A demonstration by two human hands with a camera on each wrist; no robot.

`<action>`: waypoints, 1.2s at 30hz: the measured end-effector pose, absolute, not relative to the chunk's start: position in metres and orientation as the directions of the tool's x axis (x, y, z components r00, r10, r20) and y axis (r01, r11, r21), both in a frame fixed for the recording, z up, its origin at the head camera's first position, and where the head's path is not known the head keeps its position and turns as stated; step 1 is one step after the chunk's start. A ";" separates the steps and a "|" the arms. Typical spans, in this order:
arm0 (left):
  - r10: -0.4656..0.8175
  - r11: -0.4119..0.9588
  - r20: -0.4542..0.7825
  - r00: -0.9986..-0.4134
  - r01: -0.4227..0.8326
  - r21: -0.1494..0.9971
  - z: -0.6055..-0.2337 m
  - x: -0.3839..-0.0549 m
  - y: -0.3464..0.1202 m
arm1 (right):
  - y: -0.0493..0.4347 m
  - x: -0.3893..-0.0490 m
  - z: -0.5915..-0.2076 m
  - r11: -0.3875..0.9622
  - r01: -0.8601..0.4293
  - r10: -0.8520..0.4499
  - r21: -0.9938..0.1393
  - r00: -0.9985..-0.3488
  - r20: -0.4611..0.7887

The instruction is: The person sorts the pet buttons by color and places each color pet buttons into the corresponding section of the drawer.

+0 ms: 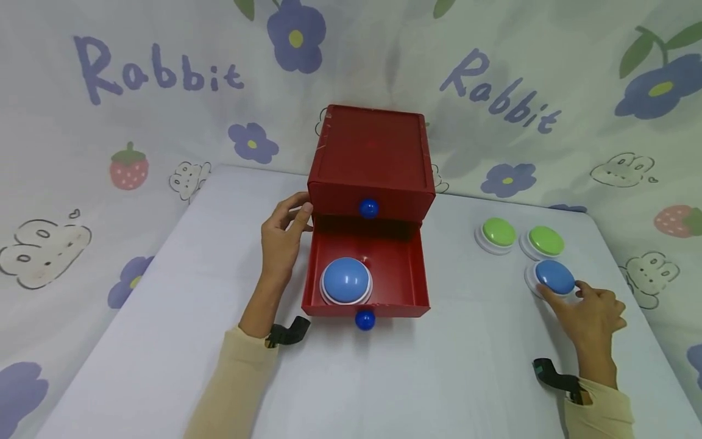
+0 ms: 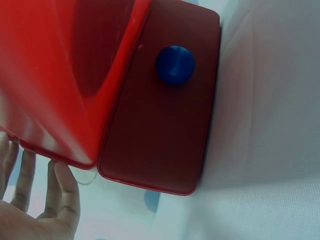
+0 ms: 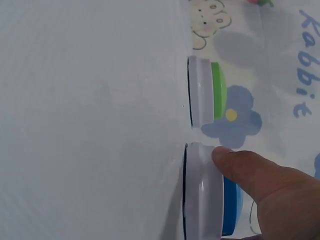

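Note:
My right hand [image 1: 592, 314] pinches a blue push button [image 1: 555, 275] with a white base, thumb on one side and fingers on the other. In the right wrist view the thumb [image 3: 260, 175] lies against the rim of that base [image 3: 202, 195]. My left hand [image 1: 281, 244] rests its fingertips against the left side of a red two-drawer box [image 1: 373, 149]. The box's lower drawer [image 1: 397, 271] is pulled out, and another blue push button [image 1: 346, 279] sits inside, front left. The left wrist view shows the fingers [image 2: 70, 195] loosely bent at the red edge.
Two green push buttons [image 1: 499, 231] [image 1: 546, 240] stand behind the right-hand blue one on the white table [image 1: 466, 366]. Blue round knobs [image 1: 369, 208] are on both drawer fronts. A patterned cloth [image 1: 384, 55] hangs behind and beside the table.

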State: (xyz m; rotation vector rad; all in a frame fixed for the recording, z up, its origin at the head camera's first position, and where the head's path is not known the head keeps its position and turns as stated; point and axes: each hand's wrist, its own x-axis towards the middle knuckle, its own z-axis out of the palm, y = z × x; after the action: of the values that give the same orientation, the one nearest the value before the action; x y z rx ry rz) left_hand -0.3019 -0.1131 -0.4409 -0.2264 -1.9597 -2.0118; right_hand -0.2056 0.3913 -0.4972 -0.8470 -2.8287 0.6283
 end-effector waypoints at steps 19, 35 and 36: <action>-0.118 -0.010 0.326 -0.938 0.329 0.944 -0.442 -0.301 -0.114 | 0.399 -0.199 -0.501 0.682 0.509 0.630 -0.526 -0.774 0.068; -0.117 0.004 0.327 -0.938 0.328 0.945 -0.441 -0.303 -0.115 | 0.395 -0.212 -0.509 0.710 0.514 0.571 -0.481 -0.821 -0.035; -0.117 0.003 0.327 -0.938 0.329 0.944 -0.441 -0.303 -0.115 | 0.395 -0.212 -0.510 0.707 0.519 0.574 -0.481 -0.818 -0.039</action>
State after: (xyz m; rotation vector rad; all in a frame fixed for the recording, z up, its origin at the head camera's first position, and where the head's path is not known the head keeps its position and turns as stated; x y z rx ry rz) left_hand -0.3028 -0.1149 -0.4405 -0.2192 -1.9730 -2.0063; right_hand -0.2124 0.3948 -0.5096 -0.8990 -2.7960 0.7355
